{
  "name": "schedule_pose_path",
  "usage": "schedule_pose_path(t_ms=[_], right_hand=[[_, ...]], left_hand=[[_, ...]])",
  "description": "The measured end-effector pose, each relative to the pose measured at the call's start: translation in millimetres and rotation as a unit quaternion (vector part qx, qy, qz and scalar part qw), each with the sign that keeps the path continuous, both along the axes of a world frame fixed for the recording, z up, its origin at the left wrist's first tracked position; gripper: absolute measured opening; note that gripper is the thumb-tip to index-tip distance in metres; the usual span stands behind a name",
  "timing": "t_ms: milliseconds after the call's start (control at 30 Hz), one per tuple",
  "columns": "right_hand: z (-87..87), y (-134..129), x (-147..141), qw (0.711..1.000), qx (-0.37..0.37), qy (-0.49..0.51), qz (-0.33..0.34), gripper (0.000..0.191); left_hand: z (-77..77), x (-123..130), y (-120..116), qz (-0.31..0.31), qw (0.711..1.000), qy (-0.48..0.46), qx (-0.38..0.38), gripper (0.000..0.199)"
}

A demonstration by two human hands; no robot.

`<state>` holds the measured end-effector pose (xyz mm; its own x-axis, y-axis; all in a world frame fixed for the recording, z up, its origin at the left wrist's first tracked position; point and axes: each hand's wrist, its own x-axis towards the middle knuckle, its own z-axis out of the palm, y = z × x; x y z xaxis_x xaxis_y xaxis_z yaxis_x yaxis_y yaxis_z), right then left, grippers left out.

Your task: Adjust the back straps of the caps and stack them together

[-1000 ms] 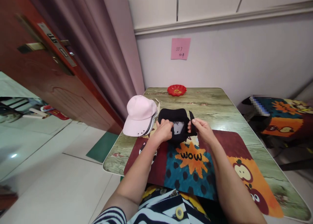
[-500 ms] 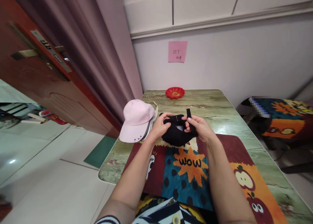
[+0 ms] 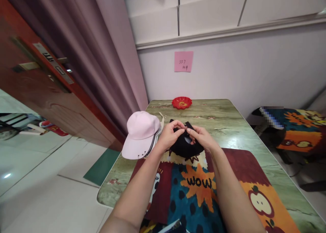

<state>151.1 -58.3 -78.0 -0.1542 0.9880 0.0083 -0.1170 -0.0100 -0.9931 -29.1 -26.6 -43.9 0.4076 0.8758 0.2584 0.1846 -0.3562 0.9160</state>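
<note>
A black cap [image 3: 183, 149] is between my hands, above the far edge of a colourful mat. My left hand [image 3: 171, 133] pinches the cap's edge on the left. From the right, my right hand [image 3: 202, 138] grips the black strap [image 3: 188, 124] at the cap's back opening. The fingertips of both hands nearly meet at the strap, where any fastener is too small to make out. Left of my left hand lies a pink cap [image 3: 141, 127], its brim toward me and a pale strap end sticking up behind it.
A red scalloped dish [image 3: 181, 103] stands at the table's [image 3: 216, 112] far side. The printed mat [image 3: 195, 195] covers the near part. Left are a wooden door [image 3: 68, 114] and a curtain [image 3: 109, 53]; a pink note [image 3: 183, 61] is on the wall.
My right hand has moved left with the strap, bringing its fingertips to those of my left hand. The gap along the strap has closed. The view has tilted slightly upward.
</note>
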Motion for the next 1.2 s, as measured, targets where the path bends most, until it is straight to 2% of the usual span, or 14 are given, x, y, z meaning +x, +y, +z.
schedule_pose_path(t_ms=[100,200,267,433,633,800,867,967,1033,1133,1200], right_hand=[[2.6,-0.6,-2.2,1.000,0.007,-0.013,0.005,0.042],[8.9,-3.2,-6.2,0.999,0.026,-0.025,-0.031,0.042],[12.2,-5.2,-8.9,0.998,0.036,-0.017,-0.043,0.042],[15.3,-7.5,-12.2,0.995,0.009,0.044,-0.085,0.041],[22.8,-12.3,-17.0,0.993,0.005,0.049,-0.109,0.045],[31.2,-19.2,-18.9,0.992,0.059,0.010,-0.109,0.048],[33.2,-22.0,-17.0,0.988,0.094,-0.032,-0.115,0.047],[35.6,-26.3,-13.5,0.975,0.136,-0.125,-0.125,0.043],[37.1,-29.2,-12.0,0.969,0.148,-0.167,-0.107,0.041],[39.5,-33.2,-11.7,0.976,0.138,-0.157,-0.056,0.037],[41.1,-35.4,-12.5,0.984,0.120,-0.120,-0.045,0.032]], left_hand=[[-1.0,-0.3,-10.7,0.028,0.997,0.046,0.064,0.013],[0.9,-0.2,-24.8,0.083,0.967,0.153,0.186,0.016],[3.5,0.4,-31.9,0.085,0.952,0.179,0.233,0.014],[1.2,2.1,-35.5,0.105,0.958,0.116,0.239,0.021],[-5.2,2.8,-37.6,0.105,0.946,0.129,0.279,0.020],[5.8,-1.6,-41.5,0.176,0.938,0.120,0.273,0.015],[8.2,-4.7,-41.6,0.186,0.946,0.092,0.249,0.016],[6.4,-9.2,-40.2,0.163,0.972,0.021,0.170,0.017],[3.0,-11.6,-39.5,0.148,0.982,-0.027,0.115,0.020],[-1.2,-14.2,-40.1,0.132,0.987,-0.077,0.056,0.025],[-2.3,-15.1,-41.3,0.124,0.987,-0.101,0.024,0.027]])
